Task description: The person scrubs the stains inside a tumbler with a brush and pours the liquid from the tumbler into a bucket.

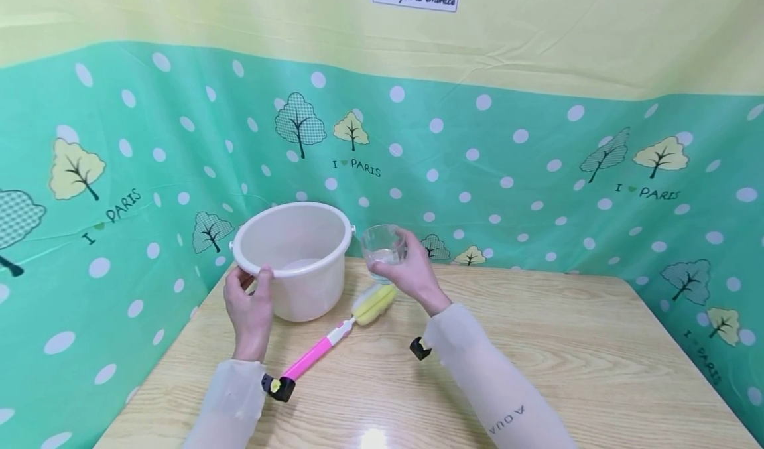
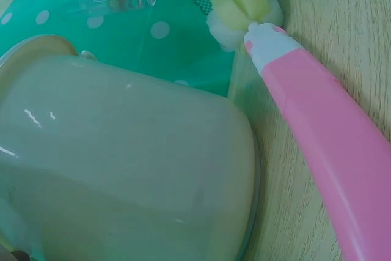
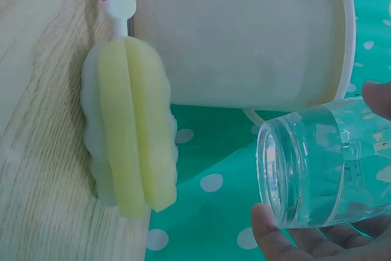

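Note:
A white plastic bucket (image 1: 307, 290) stands at the back left of the table. My left hand (image 1: 247, 310) grips its near left side by the rim, the thumb toward me; some fingertips are hidden. To the right of the bucket, my right hand (image 1: 412, 270) holds a clear drinking glass (image 1: 382, 243) above the table, thumb and fingers around its side. The glass seems to have some clear liquid low inside. Below it lies a sponge bottle brush (image 1: 340, 333), with a yellow and white head (image 3: 131, 126) and a pink handle (image 2: 330, 139).
The wood-grain table (image 1: 537, 356) extends to the right and toward me. A green and yellow printed cloth (image 1: 513, 157) hangs close behind the bucket and along both sides. Small black cameras (image 1: 279, 388) sit on both wrists.

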Demonstrator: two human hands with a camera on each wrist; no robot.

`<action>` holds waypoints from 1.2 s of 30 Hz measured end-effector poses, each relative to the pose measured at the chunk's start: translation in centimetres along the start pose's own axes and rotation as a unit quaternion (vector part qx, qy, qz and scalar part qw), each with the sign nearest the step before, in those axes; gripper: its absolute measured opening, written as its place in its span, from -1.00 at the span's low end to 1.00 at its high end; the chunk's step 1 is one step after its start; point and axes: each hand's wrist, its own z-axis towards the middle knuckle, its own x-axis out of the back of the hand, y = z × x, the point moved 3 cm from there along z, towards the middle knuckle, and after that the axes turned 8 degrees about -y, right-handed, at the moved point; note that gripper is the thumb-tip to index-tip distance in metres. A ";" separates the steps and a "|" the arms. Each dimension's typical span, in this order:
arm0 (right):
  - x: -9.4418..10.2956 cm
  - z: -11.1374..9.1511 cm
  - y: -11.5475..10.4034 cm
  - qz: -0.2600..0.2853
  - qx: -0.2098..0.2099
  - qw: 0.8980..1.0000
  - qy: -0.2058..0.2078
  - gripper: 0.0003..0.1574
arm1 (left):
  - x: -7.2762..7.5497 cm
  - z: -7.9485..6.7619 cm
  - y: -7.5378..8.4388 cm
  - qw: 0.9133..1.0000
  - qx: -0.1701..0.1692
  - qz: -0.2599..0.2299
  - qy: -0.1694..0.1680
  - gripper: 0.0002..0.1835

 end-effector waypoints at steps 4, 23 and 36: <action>-0.2 0.1 -0.2 -0.004 0.004 1.000 0.001 0.18 | 0.0 0.0 0.0 1.000 0.000 -0.001 0.000 -0.39; -0.5 0.8 -1.6 -0.008 0.016 1.000 -0.001 0.19 | 0.0 -0.1 0.1 1.000 0.010 0.000 -0.001 -0.38; -0.9 1.1 -2.1 -0.009 0.014 1.000 -0.006 0.20 | 0.1 -0.1 0.0 1.000 0.005 0.001 0.001 -0.39</action>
